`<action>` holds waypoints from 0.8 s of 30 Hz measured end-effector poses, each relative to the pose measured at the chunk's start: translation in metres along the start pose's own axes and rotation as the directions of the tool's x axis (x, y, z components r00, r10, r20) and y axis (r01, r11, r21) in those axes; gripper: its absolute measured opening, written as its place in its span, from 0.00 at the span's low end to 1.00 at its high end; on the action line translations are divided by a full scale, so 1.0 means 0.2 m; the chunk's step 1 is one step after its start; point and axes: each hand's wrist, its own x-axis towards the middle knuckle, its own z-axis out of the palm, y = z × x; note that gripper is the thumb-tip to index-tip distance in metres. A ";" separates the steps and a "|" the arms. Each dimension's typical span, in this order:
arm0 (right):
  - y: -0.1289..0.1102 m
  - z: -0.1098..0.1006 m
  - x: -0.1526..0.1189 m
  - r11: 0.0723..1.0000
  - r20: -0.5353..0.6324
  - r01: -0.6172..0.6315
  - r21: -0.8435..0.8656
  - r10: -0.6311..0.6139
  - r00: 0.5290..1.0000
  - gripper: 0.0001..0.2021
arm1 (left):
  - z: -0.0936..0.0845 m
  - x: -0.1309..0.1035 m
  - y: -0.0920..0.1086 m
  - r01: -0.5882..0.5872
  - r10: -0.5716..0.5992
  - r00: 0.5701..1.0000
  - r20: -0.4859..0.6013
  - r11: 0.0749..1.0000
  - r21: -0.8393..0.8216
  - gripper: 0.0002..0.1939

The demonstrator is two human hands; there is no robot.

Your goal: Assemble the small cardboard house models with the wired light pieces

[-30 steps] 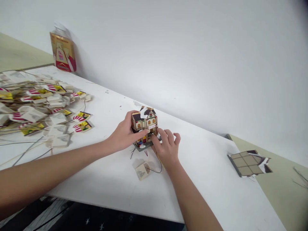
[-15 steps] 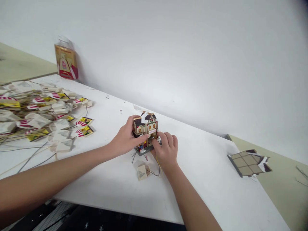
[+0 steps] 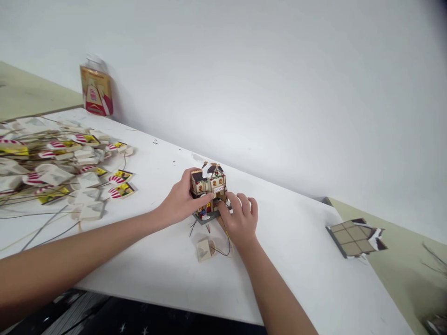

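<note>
A miniature house (image 3: pixel 217 182) with a snow-topped dark roof, orange windows and a shop sign stands upright on its grey base at the middle of the table. My left hand (image 3: pixel 179 200) is closed around its left side, the thumb lying across the front. At the lower right front opening, my right hand (image 3: pixel 240 218) has its thumb and index finger pressed against the house. Whether a small piece is between those fingertips is hidden. A small cream block (image 3: pixel 205 250) lies in front, with a thin wire curving from it up toward my right hand.
Many cream blocks with wires and striped awnings (image 3: pixel 87 193) are heaped on the left. A gold and red bag (image 3: pixel 98 90) stands at the back left against the wall. Another house piece (image 3: pixel 352 237) lies at the table's right edge. The white table (image 3: pixel 157 265) meets the wall behind.
The view has shifted slightly, and the house sits a touch further left in it. Both hands keep about the same hold; the right fingers have moved only a little at the opening.
</note>
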 end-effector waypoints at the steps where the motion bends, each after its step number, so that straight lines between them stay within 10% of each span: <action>1: 0.00 0.00 0.00 1.000 -0.002 -0.003 -0.005 0.003 1.000 0.02 | 0.00 0.00 0.00 -0.001 0.001 1.000 0.004 1.000 -0.002 0.37; 24: 0.04 0.00 0.01 0.975 0.032 0.105 0.197 -0.114 0.993 0.06 | 0.01 0.01 -0.01 0.022 -0.022 1.000 -0.006 0.997 -0.080 0.36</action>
